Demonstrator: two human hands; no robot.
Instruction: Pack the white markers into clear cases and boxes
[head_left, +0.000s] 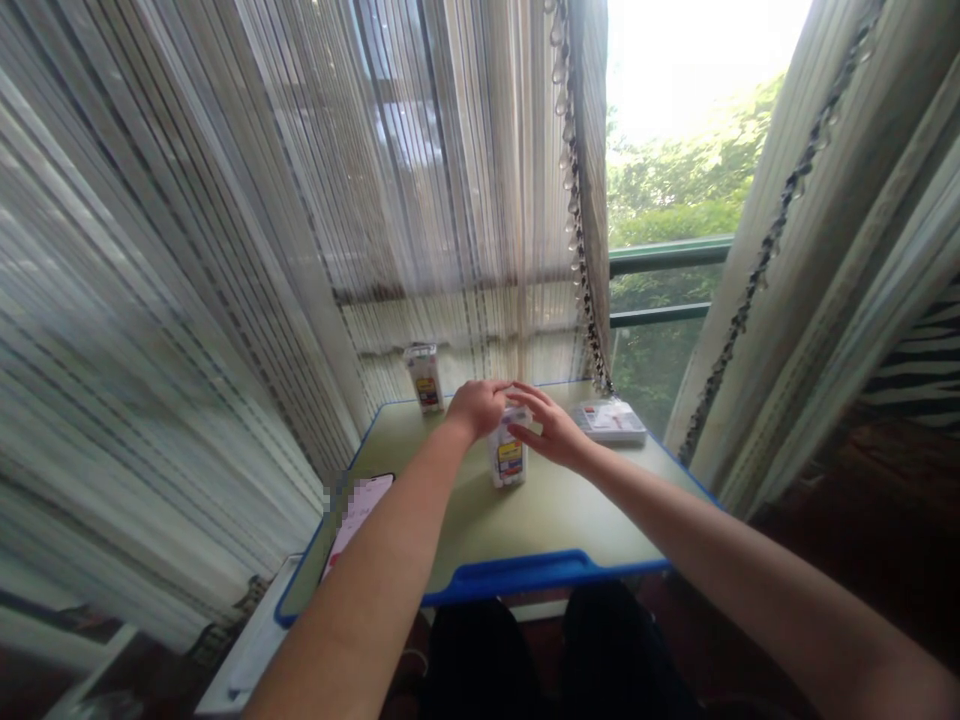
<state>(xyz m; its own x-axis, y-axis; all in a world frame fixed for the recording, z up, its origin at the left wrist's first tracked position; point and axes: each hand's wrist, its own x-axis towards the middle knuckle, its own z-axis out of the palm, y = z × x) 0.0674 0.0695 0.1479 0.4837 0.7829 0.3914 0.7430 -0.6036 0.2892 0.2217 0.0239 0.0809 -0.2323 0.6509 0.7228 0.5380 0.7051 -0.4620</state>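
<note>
A small clear plastic box (510, 462) with white contents and a yellow-and-blue label stands upright near the middle of the table. My left hand (480, 408) is closed at its upper left edge, with the fingertips reaching over the top. From the other side, my right hand (551, 430) grips the upper part loosely, thumb across the front and fingers bent over the top. The fingertips of both hands meet above the box, and its lid is mostly hidden behind them. A similar box (426, 380) stands upright at the back left, apart from both hands.
The table (465, 530) is pale with a blue rim and a raised blue front ledge (521, 572). A flat, compartmented clear case (611, 422) lies at the back right. A phone (365, 510) lies at the left edge. Striped string curtains (465, 200) hang behind.
</note>
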